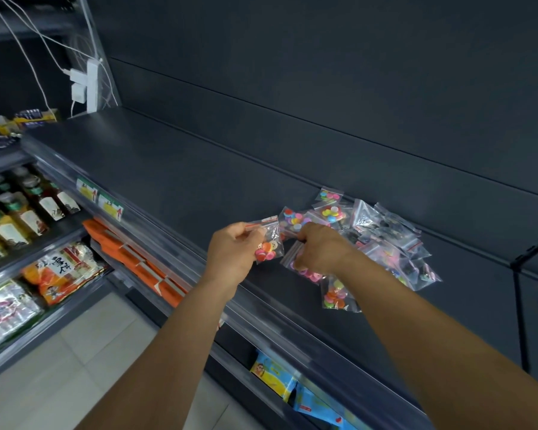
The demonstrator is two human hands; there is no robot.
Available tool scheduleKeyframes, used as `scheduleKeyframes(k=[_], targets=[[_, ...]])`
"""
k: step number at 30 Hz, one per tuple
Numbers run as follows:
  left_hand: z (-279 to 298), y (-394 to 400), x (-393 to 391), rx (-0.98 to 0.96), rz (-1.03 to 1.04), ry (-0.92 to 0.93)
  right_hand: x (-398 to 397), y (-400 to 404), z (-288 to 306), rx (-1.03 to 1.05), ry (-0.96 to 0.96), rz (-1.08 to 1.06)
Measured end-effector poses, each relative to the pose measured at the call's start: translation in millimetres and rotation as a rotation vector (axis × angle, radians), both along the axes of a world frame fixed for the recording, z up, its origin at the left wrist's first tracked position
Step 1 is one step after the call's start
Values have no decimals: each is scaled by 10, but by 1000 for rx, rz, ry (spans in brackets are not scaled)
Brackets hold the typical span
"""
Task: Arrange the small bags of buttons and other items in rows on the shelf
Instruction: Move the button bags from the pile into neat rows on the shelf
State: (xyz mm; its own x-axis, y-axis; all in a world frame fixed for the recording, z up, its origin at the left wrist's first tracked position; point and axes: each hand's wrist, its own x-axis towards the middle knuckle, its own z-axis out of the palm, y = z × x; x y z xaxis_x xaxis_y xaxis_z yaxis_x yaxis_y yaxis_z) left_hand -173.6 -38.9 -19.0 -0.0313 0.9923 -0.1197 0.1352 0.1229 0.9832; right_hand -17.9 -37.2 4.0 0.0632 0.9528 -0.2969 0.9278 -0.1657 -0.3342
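Note:
A heap of small clear zip bags [382, 240] with coloured buttons and dark items lies on the dark grey shelf [174, 172], toward its right part. My left hand [233, 252] holds one bag of red, yellow and pink buttons [269, 243] just above the shelf's front edge. My right hand [320, 249] is closed on a bag of pink buttons [305, 271] at the heap's left side. Another bag of orange and green buttons [336, 294] lies nearest the front edge.
The shelf's left and middle stretch is bare. A white power strip with cables [90, 85] hangs at the back left. Lower shelves hold bottles [19, 209], snack packs [62, 271], orange packets [131, 256] and blue packs [280, 377]. A price rail [106, 200] runs along the front.

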Motion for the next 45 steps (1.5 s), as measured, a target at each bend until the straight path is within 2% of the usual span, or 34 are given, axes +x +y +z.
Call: scheduleKeyframes(k=[3, 4, 7, 9, 13, 17, 19, 23, 25, 28, 33, 39, 45], targets=[[5, 4, 24, 7, -5, -4, 27, -17, 53, 61, -1, 20], [14, 7, 31, 11, -4, -2, 59, -28, 76, 109, 72, 1], [46, 19, 68, 28, -1, -22, 186, -109, 163, 224, 533, -180], [76, 16, 125, 35, -17, -35, 287, -201, 226, 289, 742, -295], [146, 0, 368, 57, -94, -43, 494, -428, 323, 330, 963, -399], [258, -95, 781, 66, -203, -51, 736, -696, 421, 394, 1102, -453], [323, -194, 1008, 61, -288, -59, 879, -831, 439, 437, 1113, -478], [457, -444, 1428, 72, -459, -119, 1208, -1112, 407, 555, 962, -553], [504, -581, 1629, 86, -526, -100, 1376, -1276, 402, 579, 946, -576], [539, -784, 1921, 96, -519, -84, 1666, -1544, 419, 604, 968, -595], [578, -1156, 2420, 98, -541, -73, 2157, -2056, 461, 469, 951, -575], [593, -1642, 3022, 95, -611, -45, 2811, -2644, 457, 575, 921, -708], [533, -2164, 3642, 142, -648, 22, 3341, -3192, 375, 566, 881, -751]])
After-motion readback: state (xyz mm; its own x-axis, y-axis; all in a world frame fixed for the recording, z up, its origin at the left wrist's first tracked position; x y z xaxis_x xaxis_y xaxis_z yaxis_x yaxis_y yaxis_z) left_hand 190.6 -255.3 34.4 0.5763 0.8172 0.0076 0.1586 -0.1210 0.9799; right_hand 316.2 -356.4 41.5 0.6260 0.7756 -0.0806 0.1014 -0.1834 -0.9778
